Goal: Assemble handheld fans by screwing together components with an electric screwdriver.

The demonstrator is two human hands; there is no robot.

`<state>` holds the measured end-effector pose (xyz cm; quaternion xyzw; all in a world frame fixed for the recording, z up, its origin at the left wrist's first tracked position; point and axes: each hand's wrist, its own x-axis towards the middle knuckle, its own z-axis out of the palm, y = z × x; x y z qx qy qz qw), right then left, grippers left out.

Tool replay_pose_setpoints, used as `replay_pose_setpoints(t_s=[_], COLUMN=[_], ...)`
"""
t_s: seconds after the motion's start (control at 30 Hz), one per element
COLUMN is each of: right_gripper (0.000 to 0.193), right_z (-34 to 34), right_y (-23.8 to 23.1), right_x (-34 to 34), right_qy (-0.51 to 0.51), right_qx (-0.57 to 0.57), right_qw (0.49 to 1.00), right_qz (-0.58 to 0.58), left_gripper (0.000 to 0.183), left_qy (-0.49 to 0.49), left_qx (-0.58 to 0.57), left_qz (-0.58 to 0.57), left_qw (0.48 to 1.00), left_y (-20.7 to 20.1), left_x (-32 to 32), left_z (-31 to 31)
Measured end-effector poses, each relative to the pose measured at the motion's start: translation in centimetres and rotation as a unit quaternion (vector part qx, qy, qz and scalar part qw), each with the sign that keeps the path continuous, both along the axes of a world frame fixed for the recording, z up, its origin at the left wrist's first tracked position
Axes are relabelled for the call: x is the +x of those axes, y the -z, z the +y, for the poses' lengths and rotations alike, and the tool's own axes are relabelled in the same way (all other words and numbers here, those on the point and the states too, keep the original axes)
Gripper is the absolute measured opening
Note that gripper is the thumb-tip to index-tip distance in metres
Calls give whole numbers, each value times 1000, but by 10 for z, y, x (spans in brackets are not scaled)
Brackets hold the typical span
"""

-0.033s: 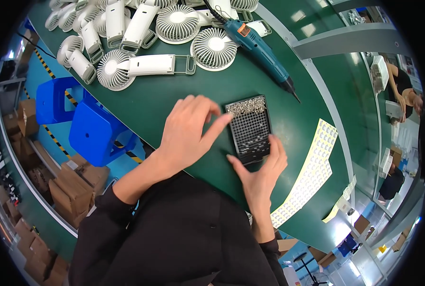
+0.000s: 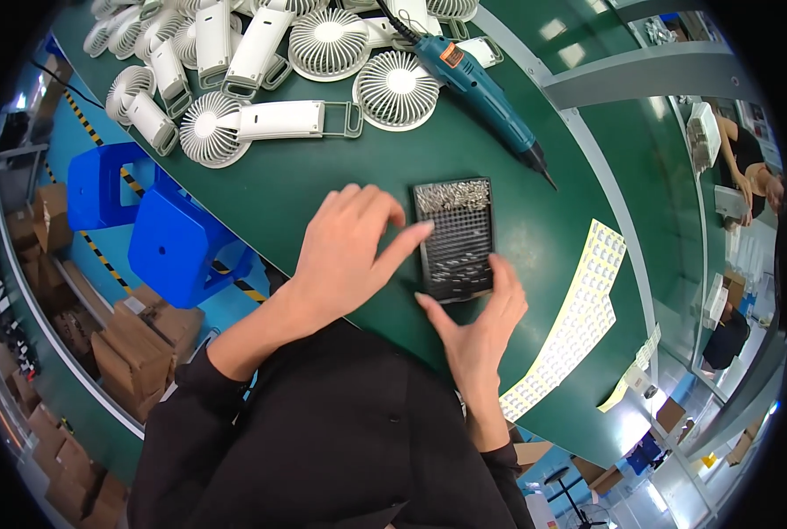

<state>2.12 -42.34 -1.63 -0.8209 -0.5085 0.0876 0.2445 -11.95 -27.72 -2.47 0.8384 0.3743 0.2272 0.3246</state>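
Right hand: the right hand (image 2: 486, 331) stands on edge at the near right corner of the black rectangular grid tray of small silver screws (image 2: 455, 238); its fingers (image 2: 508, 282) are spread apart and rest against the tray's near edge, clamped on nothing.
Left hand: the left hand (image 2: 345, 251) lies palm down on the dark green bench (image 2: 323, 189) just left of the tray, fingers loosely apart, the forefinger tip (image 2: 421, 229) touching the tray's left edge.
Screw tray: it lies flat on the bench between the two hands, near the bench's front edge; loose screws are heaped along its far edge and scattered toward its near end.
Label sheet: a long strip of pale yellow-white backing with rows of small square stickers (image 2: 574, 322) lies on the bench to the right of the tray, near it but apart.
Screwdriver: a teal electric screwdriver with a black tip (image 2: 477, 88) lies slanted beyond the tray, tip pointing toward the label sheet.
Fans: white handheld fans with round grilles (image 2: 261, 123) lie heaped along the far left of the bench.
Stools: two blue plastic stools (image 2: 160, 234) stand on the floor left of the bench.
Cartons: brown cardboard cartons (image 2: 133, 348) are stacked on the floor at the lower left.
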Motion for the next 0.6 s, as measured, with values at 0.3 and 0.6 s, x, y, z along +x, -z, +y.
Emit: replay_pose_setpoints(t_s=[0.3, 0.6], right_gripper=[59, 102], right_z=[2, 25], right_y=[-15, 5], right_x=[33, 53], right_qy=[-83, -183], right_qx=[37, -44], right_qw=[987, 978], right_qz=[133, 92], left_gripper=[41, 47], left_qy=[105, 207], left_qx=[73, 145], left_qz=[58, 26], left_qw=[990, 967], left_y=[-1, 9], left_x=[-7, 13], left_z=[9, 32])
